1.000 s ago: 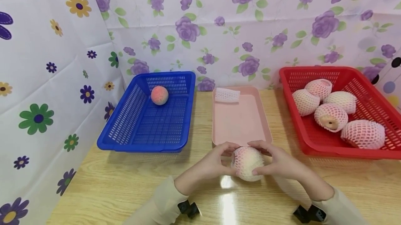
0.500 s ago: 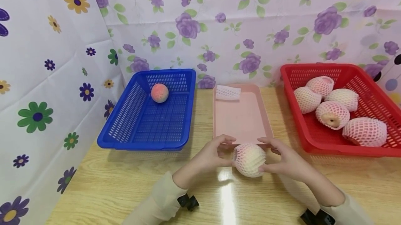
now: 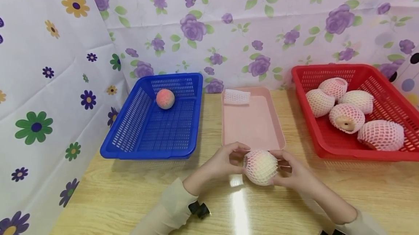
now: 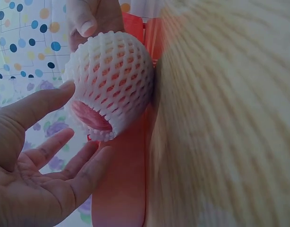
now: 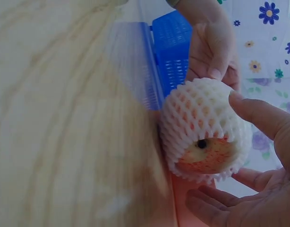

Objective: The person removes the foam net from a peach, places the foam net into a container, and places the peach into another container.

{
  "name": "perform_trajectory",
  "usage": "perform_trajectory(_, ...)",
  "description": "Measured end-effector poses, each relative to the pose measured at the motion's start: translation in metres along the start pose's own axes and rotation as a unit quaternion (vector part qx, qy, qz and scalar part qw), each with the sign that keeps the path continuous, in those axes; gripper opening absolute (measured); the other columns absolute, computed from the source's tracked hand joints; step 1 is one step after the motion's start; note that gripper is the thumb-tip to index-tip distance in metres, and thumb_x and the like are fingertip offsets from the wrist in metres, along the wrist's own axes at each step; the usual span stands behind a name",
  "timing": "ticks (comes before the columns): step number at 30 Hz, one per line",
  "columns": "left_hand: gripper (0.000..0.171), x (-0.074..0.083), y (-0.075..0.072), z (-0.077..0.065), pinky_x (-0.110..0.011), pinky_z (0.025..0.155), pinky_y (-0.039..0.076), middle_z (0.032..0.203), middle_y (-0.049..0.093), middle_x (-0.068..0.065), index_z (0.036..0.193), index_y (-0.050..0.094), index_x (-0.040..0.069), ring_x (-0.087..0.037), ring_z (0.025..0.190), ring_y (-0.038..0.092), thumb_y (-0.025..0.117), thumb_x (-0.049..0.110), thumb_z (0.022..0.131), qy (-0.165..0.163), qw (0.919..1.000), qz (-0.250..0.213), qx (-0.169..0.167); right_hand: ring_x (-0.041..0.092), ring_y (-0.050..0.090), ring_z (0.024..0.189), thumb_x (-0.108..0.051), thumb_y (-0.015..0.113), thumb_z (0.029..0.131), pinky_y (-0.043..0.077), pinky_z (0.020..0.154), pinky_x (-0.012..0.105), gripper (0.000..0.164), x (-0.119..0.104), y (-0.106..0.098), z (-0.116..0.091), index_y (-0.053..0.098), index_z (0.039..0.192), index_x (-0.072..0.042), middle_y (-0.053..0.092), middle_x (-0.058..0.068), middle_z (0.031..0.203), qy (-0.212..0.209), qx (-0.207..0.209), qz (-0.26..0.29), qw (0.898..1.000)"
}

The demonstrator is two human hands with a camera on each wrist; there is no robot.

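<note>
A peach in a white foam net (image 3: 260,167) rests on the wooden table, just in front of the pink tray. My left hand (image 3: 227,160) is at its left side. In the left wrist view, the thumb tip is at the net and the other fingers (image 4: 81,165) are spread loosely near the net's open end. From the right, my right hand (image 3: 294,173) holds the netted peach, thumb on the near side and fingers behind. A dark stem pit shows through the net's other opening (image 5: 201,144) in the right wrist view.
A blue basket (image 3: 148,153) on the left holds one bare peach (image 3: 165,99). Behind the hands lies the pink tray (image 3: 252,126) with an empty foam net (image 3: 237,97) in it. To the right, a red basket (image 3: 370,154) contains several netted peaches (image 3: 347,118).
Both hands first held the peach; their fingers then spread apart from it. Now the right fingers have come back in against the net, while the left hand stays looser.
</note>
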State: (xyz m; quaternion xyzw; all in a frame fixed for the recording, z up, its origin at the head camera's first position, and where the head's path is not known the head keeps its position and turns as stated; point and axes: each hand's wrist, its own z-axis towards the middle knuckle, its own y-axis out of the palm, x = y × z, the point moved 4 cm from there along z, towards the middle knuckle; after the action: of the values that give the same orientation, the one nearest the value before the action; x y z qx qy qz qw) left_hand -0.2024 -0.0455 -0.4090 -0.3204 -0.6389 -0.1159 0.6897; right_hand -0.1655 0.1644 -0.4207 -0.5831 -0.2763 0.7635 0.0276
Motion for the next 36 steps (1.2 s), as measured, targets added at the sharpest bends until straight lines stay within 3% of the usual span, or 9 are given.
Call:
perform_trajectory(5,0.051,-0.001,0.005,0.001,-0.031,0.088,0.056,0.118,0.058,-0.024,0.123,0.053,-0.007,-0.034,0.108,0.06,0.071,-0.011,0.076,0.015,0.9997,-0.008,-0.019,0.006,0.057,0.1,-0.008,0.082,0.071,0.052,0.086,0.025,0.069,0.001,0.002,0.0,0.046,0.128,0.004,0.057,0.022,0.119,0.006,-0.004,0.002,1.0)
perform_trajectory(11,0.053,-0.003,0.008,0.002,-0.028,0.086,0.056,0.119,0.057,-0.022,0.124,0.054,-0.005,-0.033,0.107,0.06,0.072,-0.011,0.075,0.012,0.9998,-0.017,-0.006,-0.004,0.053,0.103,-0.002,0.081,0.07,0.045,0.089,0.012,0.066,0.004,0.003,0.003,0.043,0.123,0.008,0.053,0.026,0.122,0.022,-0.003,0.059,0.998)
perform_trajectory(15,0.053,-0.005,0.01,0.001,-0.028,0.087,0.056,0.121,0.056,-0.023,0.124,0.053,-0.005,-0.034,0.108,0.059,0.072,-0.01,0.075,0.018,0.9996,-0.023,0.0,-0.007,0.052,0.104,0.0,0.08,0.071,0.046,0.089,0.012,0.071,0.006,0.004,0.003,0.038,0.127,0.01,0.05,0.03,0.126,0.043,-0.003,0.091,0.995)
perform_trajectory(24,0.052,-0.006,0.011,-0.001,-0.028,0.087,0.056,0.121,0.055,-0.023,0.122,0.053,-0.006,-0.033,0.109,0.059,0.071,-0.013,0.074,0.02,0.9992,-0.034,0.005,0.001,0.055,0.104,-0.007,0.081,0.073,0.045,0.089,0.011,0.075,0.011,0.009,0.003,0.04,0.134,0.006,0.049,0.029,0.13,0.066,-0.033,0.107,0.992)
perform_trajectory(28,0.051,-0.005,0.013,0.0,-0.028,0.089,0.054,0.124,0.054,-0.02,0.121,0.054,-0.004,-0.034,0.114,0.057,0.071,-0.013,0.073,0.017,0.9995,-0.024,0.013,0.007,0.056,0.104,-0.008,0.081,0.073,0.047,0.087,0.013,0.076,0.012,0.008,0.002,0.041,0.136,0.003,0.048,0.027,0.131,0.073,-0.028,0.107,0.991)
perform_trajectory(32,0.053,-0.006,0.016,0.0,-0.027,0.088,0.055,0.124,0.054,-0.018,0.121,0.055,-0.001,-0.032,0.113,0.057,0.074,-0.011,0.072,0.012,0.9996,-0.018,0.018,0.013,0.058,0.101,-0.006,0.08,0.072,0.053,0.084,0.02,0.077,0.015,0.006,-0.001,0.041,0.138,0.002,0.05,0.017,0.127,0.102,-0.013,0.141,0.985)
perform_trajectory(36,0.057,-0.007,0.017,0.0,-0.028,0.089,0.055,0.126,0.054,-0.019,0.123,0.054,0.0,-0.032,0.115,0.057,0.074,-0.012,0.072,0.01,0.9982,-0.051,0.028,0.012,0.059,0.102,-0.001,0.077,0.075,0.055,0.082,0.024,0.076,0.015,0.005,-0.002,0.039,0.14,-0.001,0.05,0.0,0.122,0.088,-0.005,0.182,0.979)
